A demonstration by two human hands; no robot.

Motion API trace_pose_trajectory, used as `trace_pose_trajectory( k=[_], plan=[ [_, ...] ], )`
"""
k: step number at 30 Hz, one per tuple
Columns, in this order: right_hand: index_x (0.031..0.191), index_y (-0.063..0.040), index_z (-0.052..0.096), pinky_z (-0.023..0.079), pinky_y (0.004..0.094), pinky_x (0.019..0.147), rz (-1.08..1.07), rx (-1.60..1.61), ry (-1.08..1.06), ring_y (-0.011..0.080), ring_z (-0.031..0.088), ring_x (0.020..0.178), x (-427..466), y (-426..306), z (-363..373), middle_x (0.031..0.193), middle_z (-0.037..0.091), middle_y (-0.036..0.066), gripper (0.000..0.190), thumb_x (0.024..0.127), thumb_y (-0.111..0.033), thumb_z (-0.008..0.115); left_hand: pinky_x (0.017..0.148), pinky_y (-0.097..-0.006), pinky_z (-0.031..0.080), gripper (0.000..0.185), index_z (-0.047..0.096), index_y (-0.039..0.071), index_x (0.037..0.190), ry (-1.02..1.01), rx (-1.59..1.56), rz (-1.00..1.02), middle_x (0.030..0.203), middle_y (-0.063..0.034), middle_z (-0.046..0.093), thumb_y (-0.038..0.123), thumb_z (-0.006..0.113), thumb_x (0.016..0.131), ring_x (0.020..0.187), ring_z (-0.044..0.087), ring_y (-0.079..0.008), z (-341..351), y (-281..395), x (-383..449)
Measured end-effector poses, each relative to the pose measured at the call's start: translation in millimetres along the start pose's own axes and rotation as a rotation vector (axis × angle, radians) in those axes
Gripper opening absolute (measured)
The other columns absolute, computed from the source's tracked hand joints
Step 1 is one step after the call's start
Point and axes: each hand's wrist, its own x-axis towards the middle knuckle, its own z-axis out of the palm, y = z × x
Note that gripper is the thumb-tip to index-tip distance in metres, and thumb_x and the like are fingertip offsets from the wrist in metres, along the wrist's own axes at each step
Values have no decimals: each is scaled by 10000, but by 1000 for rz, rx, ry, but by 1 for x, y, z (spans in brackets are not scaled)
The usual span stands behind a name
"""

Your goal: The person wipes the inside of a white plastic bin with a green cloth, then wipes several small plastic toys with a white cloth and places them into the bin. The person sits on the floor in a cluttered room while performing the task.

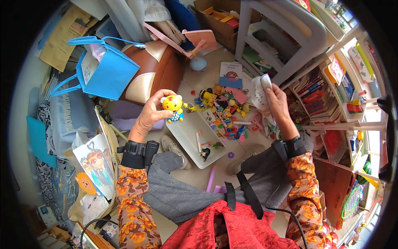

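Note:
My left hand (153, 112) grips a yellow toy tiger figure (173, 107) with a blue dotted outfit, thumb across its front. A yellow strap trails from the figure to the right. In my right hand (277, 105) is a folded white cloth (260, 93) with grey marks, held between thumb and fingers. Between my feet and the toys lies a grey plastic tray (186, 142) with a few small things in it, among them a black-haired doll's head (205, 153). A heap of small mixed toys (231, 112) spreads over the floor between my hands.
A blue fabric bag (115, 73) leans by a brown and cream stool (161, 70). Booklets (230, 74) lie behind the toys, near a grey plastic chair frame (270, 46). Bookshelves (314, 93) line the right. Drawings (97, 165) stand at left; a purple stick (211, 178) lies in front.

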Motion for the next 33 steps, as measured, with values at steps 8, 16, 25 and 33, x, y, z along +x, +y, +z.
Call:
trace_pose_trajectory(
  k=[8,16,25,33],
  plan=[
    [1219,26,619,487,263,779,88,25,-15,91,581,849,19,22,-4,979,671,41,313,1001,-184,538,889,-271,494,547,530,49,1174,36,164,-191,1055,-18,582,80,785,691,991,584,-117,-18,2,2],
    [1201,29,623,481,255,762,99,61,-101,84,577,832,17,4,-7,950,666,36,299,1001,-180,545,908,-306,509,686,526,11,1164,12,-110,-36,1096,-125,632,238,826,591,1004,645,-217,-30,40,-23],
    [1242,44,599,496,271,794,143,18,-190,105,604,873,10,-9,-5,999,675,76,339,996,-180,534,903,-278,465,567,507,41,1210,-244,384,-382,1070,-43,599,5,734,692,1005,572,-131,-36,-38,16],
    [1204,39,607,493,267,765,145,-62,-213,99,598,844,3,-12,-10,951,665,61,328,991,-199,531,860,-344,506,550,598,88,1129,178,704,-370,978,-113,670,93,820,627,938,647,-243,-24,-210,48]
  ],
)
